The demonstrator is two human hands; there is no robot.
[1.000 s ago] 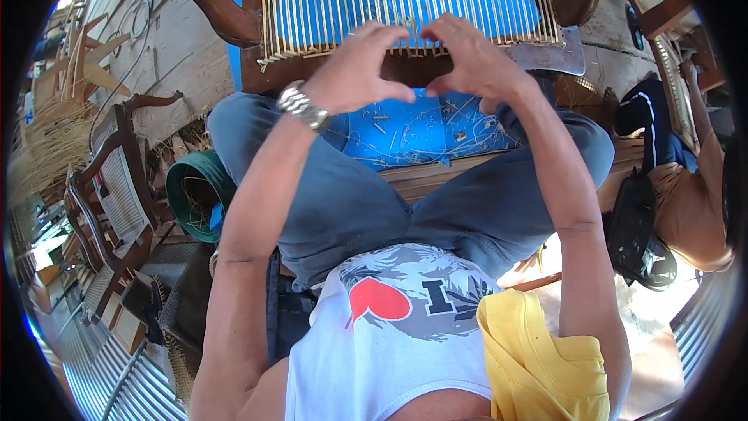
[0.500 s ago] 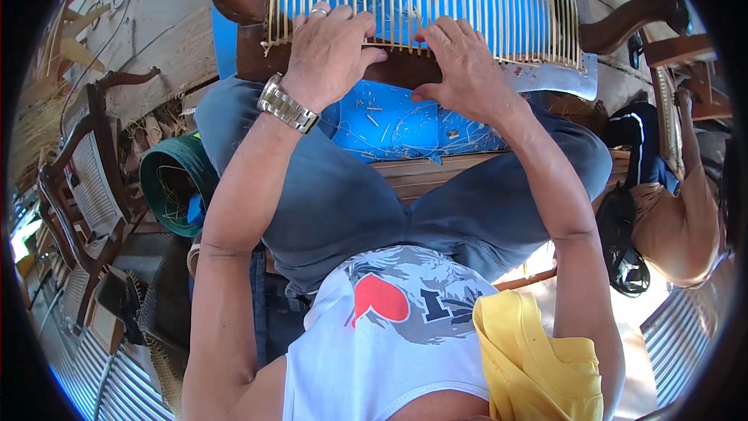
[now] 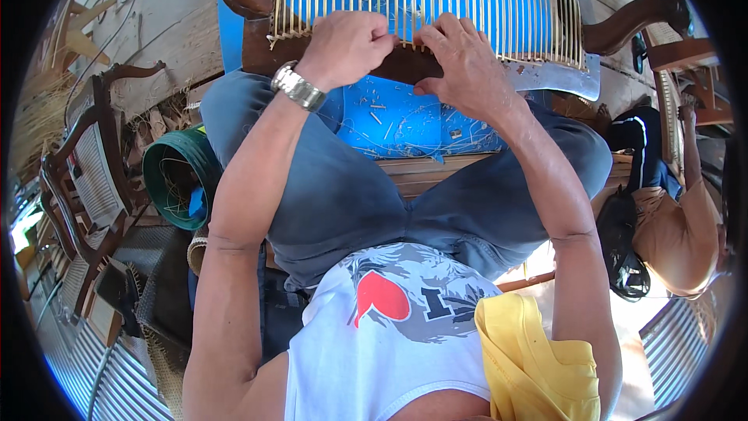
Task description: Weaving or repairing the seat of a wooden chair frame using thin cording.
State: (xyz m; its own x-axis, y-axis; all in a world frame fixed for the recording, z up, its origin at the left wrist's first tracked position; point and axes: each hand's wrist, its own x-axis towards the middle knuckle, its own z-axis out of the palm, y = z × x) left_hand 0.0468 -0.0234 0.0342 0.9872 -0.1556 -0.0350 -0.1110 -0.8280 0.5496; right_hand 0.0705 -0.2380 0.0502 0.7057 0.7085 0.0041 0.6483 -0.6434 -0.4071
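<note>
A dark wooden chair frame [image 3: 405, 67] lies before me, its seat strung with many pale cane strands [image 3: 499, 8] running away from the near rail. At that rail, left of the middle, my left hand [image 3: 343, 51] is closed, thumb and forefinger pressed together at the strand ends. What it pinches is too small to make out. Just right of it, my right hand [image 3: 471, 70] rests over the strand ends and rail, fingers stretched and thumb held apart. Its fingertips touch the cane.
Below the rail, a blue surface [image 3: 386, 121] is strewn with cane scraps. A green bucket [image 3: 167, 179] stands left of my knee. Caned chairs [image 3: 93, 164] stand farther left. At the right, another person [image 3: 674, 234] sits beside a wooden frame. A yellow cloth [image 3: 538, 351] hangs over my shoulder.
My left hand, which lay spread on the strands, has curled into a pinch and shifted slightly right, toward my right hand. The right hand stays nearly in place.
</note>
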